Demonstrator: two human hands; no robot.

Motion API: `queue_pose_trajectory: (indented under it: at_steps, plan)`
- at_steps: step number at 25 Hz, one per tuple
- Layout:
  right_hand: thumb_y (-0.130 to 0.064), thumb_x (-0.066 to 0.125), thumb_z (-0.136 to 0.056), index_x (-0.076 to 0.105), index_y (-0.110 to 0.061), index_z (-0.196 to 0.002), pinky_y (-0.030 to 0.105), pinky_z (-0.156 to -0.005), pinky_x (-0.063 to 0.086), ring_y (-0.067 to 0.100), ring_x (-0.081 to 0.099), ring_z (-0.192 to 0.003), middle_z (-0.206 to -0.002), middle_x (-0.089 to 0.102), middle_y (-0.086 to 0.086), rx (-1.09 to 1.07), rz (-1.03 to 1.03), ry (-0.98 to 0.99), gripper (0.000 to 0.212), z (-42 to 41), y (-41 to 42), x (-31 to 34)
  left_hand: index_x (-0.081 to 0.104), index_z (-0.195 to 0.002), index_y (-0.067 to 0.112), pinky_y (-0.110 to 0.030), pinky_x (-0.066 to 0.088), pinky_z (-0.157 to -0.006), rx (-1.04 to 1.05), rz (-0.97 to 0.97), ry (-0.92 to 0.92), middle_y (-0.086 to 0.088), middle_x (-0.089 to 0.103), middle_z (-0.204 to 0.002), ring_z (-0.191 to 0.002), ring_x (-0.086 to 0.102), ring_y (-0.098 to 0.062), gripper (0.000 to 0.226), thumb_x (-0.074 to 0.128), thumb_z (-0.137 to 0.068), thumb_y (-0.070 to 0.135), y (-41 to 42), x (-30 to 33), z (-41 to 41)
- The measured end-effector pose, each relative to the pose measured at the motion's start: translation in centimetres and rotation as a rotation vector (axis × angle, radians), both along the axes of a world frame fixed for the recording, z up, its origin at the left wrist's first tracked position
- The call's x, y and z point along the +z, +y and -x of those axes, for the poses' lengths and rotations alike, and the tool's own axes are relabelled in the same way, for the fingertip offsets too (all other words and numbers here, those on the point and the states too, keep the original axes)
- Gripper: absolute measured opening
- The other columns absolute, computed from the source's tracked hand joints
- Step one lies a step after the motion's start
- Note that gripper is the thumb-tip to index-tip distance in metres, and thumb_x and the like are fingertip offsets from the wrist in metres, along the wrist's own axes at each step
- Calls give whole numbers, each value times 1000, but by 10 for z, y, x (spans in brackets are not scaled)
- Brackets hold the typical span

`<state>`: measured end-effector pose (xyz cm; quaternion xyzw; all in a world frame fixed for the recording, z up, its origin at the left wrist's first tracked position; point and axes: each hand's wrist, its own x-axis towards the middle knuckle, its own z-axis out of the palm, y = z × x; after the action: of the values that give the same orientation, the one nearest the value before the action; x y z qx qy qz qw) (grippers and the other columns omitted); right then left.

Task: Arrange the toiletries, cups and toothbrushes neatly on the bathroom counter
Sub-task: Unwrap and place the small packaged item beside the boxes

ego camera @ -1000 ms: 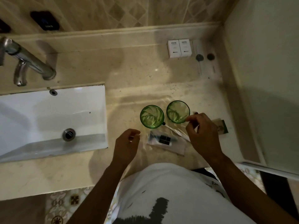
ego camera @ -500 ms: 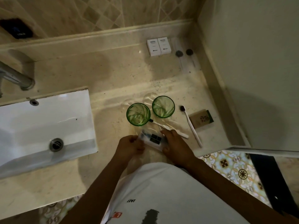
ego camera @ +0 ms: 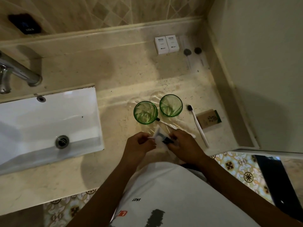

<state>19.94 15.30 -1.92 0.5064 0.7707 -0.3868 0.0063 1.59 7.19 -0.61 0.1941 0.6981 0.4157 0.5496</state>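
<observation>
1. The left hand (ego camera: 139,144) and right hand (ego camera: 183,145), a second earlier apart, had both closed on the small clear plastic sachet with black contents (ego camera: 161,138).
2. The sachet was between them, just short of the two green ribbed glass cups (ego camera: 145,112).
3. Judged: its placing comes next.

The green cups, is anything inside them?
Both the left cup and the right cup look empty. A toothbrush pokes out from behind the left one; its head is hidden.
</observation>
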Motion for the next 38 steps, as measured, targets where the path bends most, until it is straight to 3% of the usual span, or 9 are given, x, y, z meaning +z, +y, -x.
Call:
queue_pose_trajectory:
  at_steps: [3,6,9,14,19,24,28,34,38]
  plan:
    - [-24,72,-83,67,-26,-95,12,-62,43,0,60,-74,-82,66,-15,-65,79,166,13,6,9,31,72,-95,12,-37,63,-75,125,-114,-71,-6,77,-86,-82,75,-22,16,70,-87,-2,3,20,4]
    - [-19,74,-84,71,-24,-98,11,-61,45,3,62,-71,-83,69,-13,-73,100,279,16,16,20,57,72,-98,2,-45,62,-80,182,-177,-168,-16,76,-89,-83,74,-31,10,69,-89,1,9,34,11]
    - [-16,75,-84,71,-25,-101,9,-64,46,-1,62,-73,-84,70,-13,-26,94,296,20,24,29,68,71,-104,-3,-47,61,-82,181,-185,-180,-13,77,-88,-82,74,-28,17,70,-88,3,16,42,16]
    - [-26,74,-85,73,-26,-100,20,-65,53,9,65,-74,-83,72,-8,-49,124,312,15,37,36,69,67,-113,-2,-49,61,-83,192,-154,-251,-18,75,-104,-95,74,-36,24,69,-89,3,28,41,20]
    - [-33,68,-90,72,-22,-92,39,-70,58,15,67,-74,-80,71,-1,-131,156,343,12,62,48,69,71,-112,3,-48,60,-85,175,-143,-200,-16,77,-102,-96,74,-35,22,66,-90,2,51,43,29]
    - [-39,70,-86,65,-26,-84,32,-66,58,13,65,-70,-78,67,-3,-237,132,321,14,88,84,73,74,-107,4,-43,59,-85,195,-141,-152,-16,77,-99,-94,74,-34,21,64,-89,-1,101,45,53]
    - [-40,72,-85,63,-27,-80,13,-55,47,-1,59,-62,-74,65,-7,-307,153,298,16,106,122,72,73,-106,-1,-43,60,-86,208,-142,-242,-22,76,-102,-96,73,-35,18,63,-93,6,143,44,69]
    - [-29,70,-88,64,-28,-109,15,-64,51,6,65,-78,-89,67,-10,-341,193,314,22,127,191,54,73,-102,1,-47,62,-81,255,-95,-134,-19,77,-98,-94,74,-37,16,71,-89,9,221,21,99]
    - [-14,70,-83,59,-27,-110,13,-63,46,2,60,-80,-92,62,-11,-375,213,284,32,144,235,29,70,-104,8,-46,62,-79,213,1,-38,-13,75,-100,-94,73,-34,18,73,-87,7,276,1,117]
